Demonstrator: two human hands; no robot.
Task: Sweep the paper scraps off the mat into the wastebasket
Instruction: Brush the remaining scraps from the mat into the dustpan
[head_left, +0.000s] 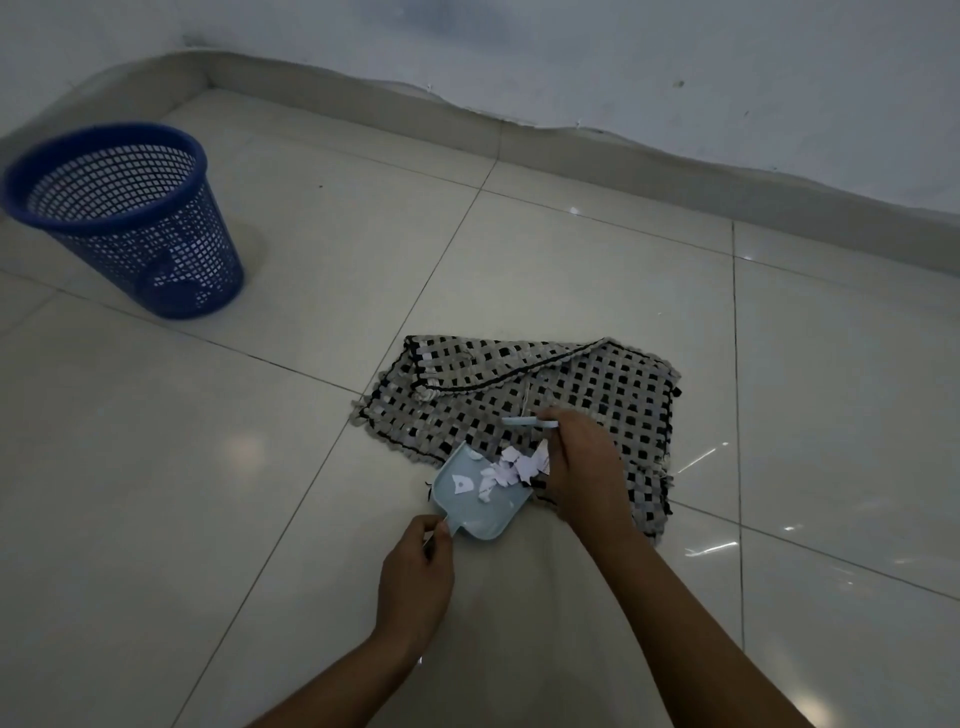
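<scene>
A woven black-and-grey mat (597, 384) lies on the tiled floor, its far left corner folded over. A small light-blue dustpan (467, 512) rests at the mat's near left edge, with white paper scraps (511, 467) piled at its mouth and one scrap inside it. My left hand (415, 577) pinches the dustpan's short handle. My right hand (576, 462) grips a small light-blue brush (527, 422), whose handle sticks out to the left above the scraps; its bristles are hidden by the hand. The blue mesh wastebasket (130, 218) stands upright at the far left.
Glossy white floor tiles (260, 467) surround the mat. A low skirting ledge (571, 150) and white wall run along the back. Open floor lies between the dustpan and the wastebasket.
</scene>
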